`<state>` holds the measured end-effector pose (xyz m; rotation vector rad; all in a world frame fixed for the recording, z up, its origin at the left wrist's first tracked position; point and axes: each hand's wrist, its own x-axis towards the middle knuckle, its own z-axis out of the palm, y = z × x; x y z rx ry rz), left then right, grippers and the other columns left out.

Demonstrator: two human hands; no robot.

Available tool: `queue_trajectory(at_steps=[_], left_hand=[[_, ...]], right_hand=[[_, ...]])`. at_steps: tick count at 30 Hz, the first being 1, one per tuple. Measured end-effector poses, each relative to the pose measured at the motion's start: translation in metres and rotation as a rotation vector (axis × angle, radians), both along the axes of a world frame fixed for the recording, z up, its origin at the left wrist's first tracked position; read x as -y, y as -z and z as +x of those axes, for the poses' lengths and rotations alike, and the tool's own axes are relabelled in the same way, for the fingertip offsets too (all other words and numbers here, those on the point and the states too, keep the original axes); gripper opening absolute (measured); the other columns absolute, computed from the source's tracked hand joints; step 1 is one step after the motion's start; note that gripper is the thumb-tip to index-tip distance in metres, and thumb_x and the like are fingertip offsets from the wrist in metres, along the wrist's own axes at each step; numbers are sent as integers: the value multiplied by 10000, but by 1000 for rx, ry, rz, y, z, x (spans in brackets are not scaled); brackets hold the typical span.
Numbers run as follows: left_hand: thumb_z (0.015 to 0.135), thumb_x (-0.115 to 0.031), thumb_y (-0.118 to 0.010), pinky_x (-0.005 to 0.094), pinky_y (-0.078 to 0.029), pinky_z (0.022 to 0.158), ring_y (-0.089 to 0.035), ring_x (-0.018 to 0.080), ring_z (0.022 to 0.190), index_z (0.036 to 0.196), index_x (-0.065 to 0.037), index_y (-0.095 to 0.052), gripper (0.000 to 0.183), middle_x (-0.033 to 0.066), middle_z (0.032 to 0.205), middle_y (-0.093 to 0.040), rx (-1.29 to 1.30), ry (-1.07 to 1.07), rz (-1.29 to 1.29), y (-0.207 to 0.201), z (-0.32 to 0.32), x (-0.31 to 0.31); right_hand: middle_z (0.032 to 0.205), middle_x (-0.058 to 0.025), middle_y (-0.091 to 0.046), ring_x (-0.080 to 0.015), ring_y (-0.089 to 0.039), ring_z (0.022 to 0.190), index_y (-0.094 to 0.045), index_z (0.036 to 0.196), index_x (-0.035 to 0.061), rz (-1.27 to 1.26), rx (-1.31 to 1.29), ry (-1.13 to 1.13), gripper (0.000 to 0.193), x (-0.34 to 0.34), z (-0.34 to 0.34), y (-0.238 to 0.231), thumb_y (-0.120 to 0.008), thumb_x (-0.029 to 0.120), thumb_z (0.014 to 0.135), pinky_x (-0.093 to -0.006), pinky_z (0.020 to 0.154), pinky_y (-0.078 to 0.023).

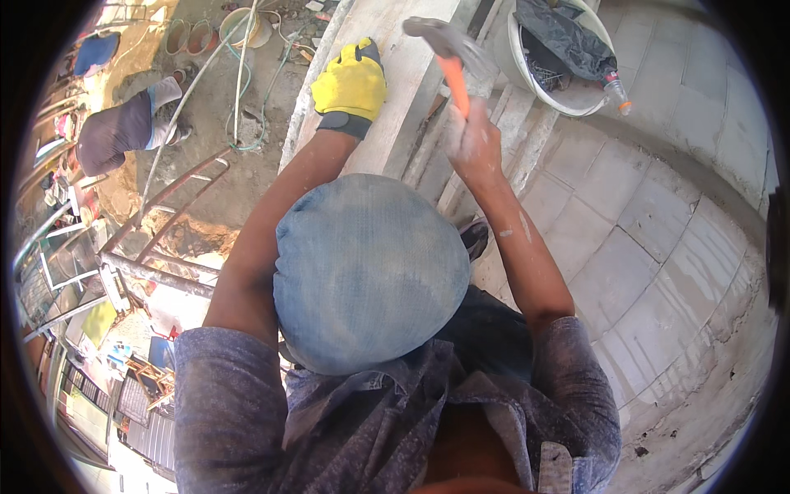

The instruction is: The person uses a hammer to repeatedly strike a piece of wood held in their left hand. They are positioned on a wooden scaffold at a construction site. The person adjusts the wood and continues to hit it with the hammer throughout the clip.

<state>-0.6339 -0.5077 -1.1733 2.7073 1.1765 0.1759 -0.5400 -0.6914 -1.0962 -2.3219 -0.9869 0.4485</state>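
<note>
My right hand (476, 146) is bare and dusty, closed around the orange handle of a claw hammer (455, 76). The dark metal head is raised above the boards, blurred at its right end. My left hand, in a yellow work glove (350, 82) with a dark cuff, rests on a pale wooden board (393, 99). Its fingers are curled in, and whatever they grip, if anything, is hidden. Below both hands, my bent knee in faded blue denim (370, 272) fills the middle of the view.
A white tub (520, 51) at the upper right holds black plastic and dark bits, with a clear bottle (615, 89) at its rim. Grey block paving (642, 230) spreads to the right. Down to the left are a rusty metal frame (156, 276), buckets (204, 37) and another person (115, 132).
</note>
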Motion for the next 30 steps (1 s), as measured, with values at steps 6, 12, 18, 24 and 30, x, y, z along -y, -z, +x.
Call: queue_trajectory(at_steps=[6,12,18,24,30], left_hand=[[916,-228,-560,524,-562,659,-708,340,927,1160,-141,-632,269,90,1108,-667,-40,-10,42,8,-6,-2],[924,-230,-553,537,-560,705,-703,341,967,1201,-150,-624,298,87,1158,-665,5,-40,-24,-1,2,2],[911,-250,-587,532,-566,708,-701,362,972,1265,-147,-609,369,98,1223,-658,-51,-54,2,10,-10,1],[884,-225,-591,531,-565,671,-702,359,926,1228,-112,-607,362,83,1171,-659,38,27,44,14,-4,2],[898,-213,-573,527,-566,670,-705,340,947,1204,-108,-622,326,113,1140,-667,10,-33,19,0,-2,1]], right_hand=[[685,-235,-626,-463,-646,629,-506,1048,22,368,17,-8,264,-43,4,-63,-576,276,1023,-505,542,-506],[644,-273,-606,-495,-642,627,-472,1031,27,-257,-14,-134,279,-10,9,28,-561,292,1027,-552,539,-497],[644,-236,-603,-478,-610,595,-469,965,31,443,-51,27,313,-33,-8,-52,-545,325,1041,-516,547,-494],[719,-239,-663,-469,-670,662,-520,1029,5,-366,82,-292,303,-39,20,-11,-564,305,1026,-537,600,-536],[733,-250,-675,-471,-684,703,-519,1018,21,132,78,8,328,-22,-2,-16,-546,348,1028,-558,628,-541]])
